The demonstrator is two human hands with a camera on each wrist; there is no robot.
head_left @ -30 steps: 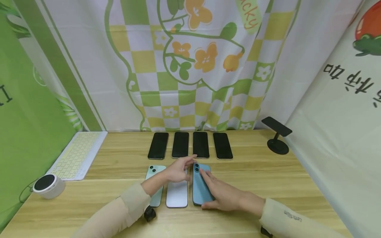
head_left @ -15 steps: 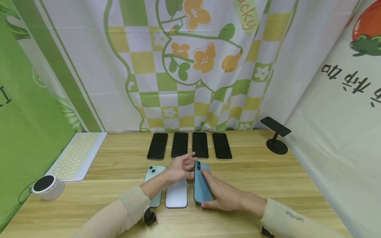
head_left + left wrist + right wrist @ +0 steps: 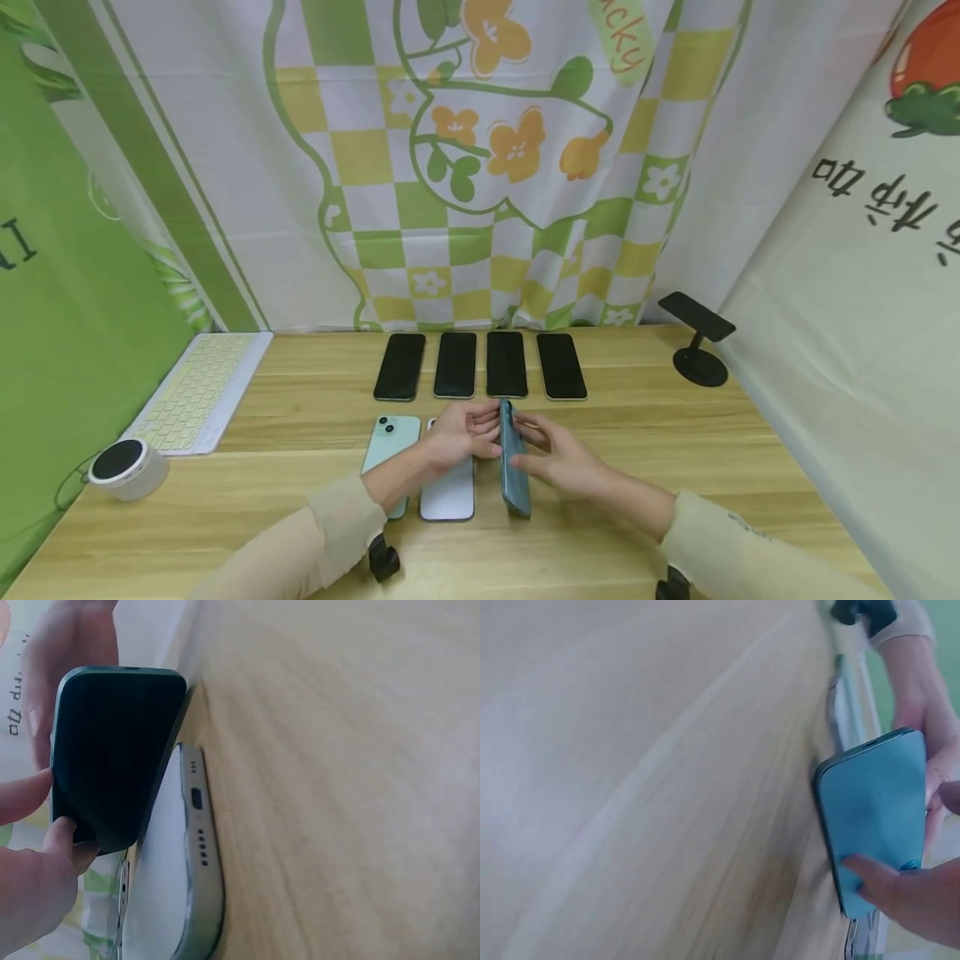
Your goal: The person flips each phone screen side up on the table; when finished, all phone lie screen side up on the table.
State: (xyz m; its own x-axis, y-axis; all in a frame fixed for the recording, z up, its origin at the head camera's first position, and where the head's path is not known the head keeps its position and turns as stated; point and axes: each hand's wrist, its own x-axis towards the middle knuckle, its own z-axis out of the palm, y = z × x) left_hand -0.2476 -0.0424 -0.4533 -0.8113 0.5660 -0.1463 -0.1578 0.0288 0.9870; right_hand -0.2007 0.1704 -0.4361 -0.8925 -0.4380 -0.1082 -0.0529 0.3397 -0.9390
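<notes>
A blue phone (image 3: pixel 514 467) stands tilted on its long edge, back toward my right hand and dark screen toward my left. My right hand (image 3: pixel 555 454) holds it, its fingers near the cameras and along the upper edge; one digit presses the back (image 3: pixel 885 802). My left hand (image 3: pixel 457 433) reaches in from the other side, its fingertips touching the screen (image 3: pixel 112 757) near the camera end. Under my left hand lies a white phone (image 3: pixel 447 497), face down and partly hidden. Left of it is a mint-green phone (image 3: pixel 390 442), also face down.
Several black-screened phones, such as the leftmost phone (image 3: pixel 400 367), lie in a row behind. A white keyboard (image 3: pixel 198 392) and a round white speaker (image 3: pixel 127 469) are at the left. A black stand (image 3: pixel 699 342) is at the back right of the wooden table (image 3: pixel 652 450).
The blue phone, lying face down a second ago, has been tipped up onto its long edge by my right hand. My left hand has come up against its screen side.
</notes>
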